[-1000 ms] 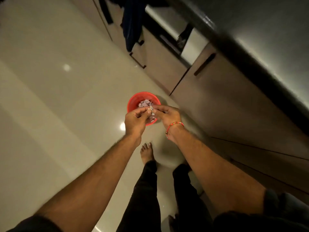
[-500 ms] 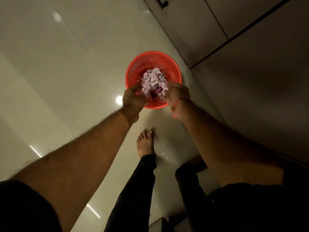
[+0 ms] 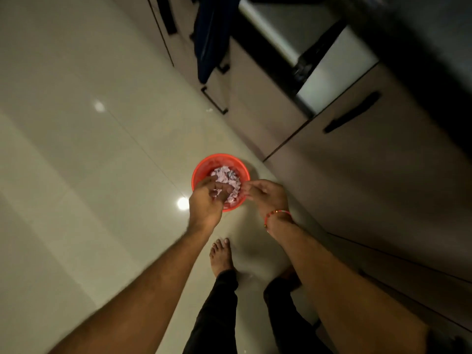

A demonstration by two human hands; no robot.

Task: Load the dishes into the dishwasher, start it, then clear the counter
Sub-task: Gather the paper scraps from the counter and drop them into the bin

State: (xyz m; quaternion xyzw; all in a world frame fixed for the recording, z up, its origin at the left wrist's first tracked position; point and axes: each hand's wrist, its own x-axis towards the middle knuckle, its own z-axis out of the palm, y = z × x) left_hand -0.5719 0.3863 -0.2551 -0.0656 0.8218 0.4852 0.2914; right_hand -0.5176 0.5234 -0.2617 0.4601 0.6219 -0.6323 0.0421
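Observation:
A small red bin stands on the pale tiled floor close to the cabinets, filled with pinkish-white scraps. My left hand hovers over the bin's near rim, blurred, with fingers loosely apart and nothing seen in them. My right hand, with a red thread on the wrist, is beside the bin's right rim, fingers stretched toward the left hand and holding nothing. No dishes or dishwasher show clearly.
Brown cabinet fronts with dark handles run along the right. A dark countertop edge lies above them. A dark blue cloth hangs from a handle at the top. My bare foot stands just behind the bin.
The view has pulled back up from the bin. My hands, down at the scraps half a second ago, now sit higher with fingers spread; the small piece pinched between them earlier is gone.

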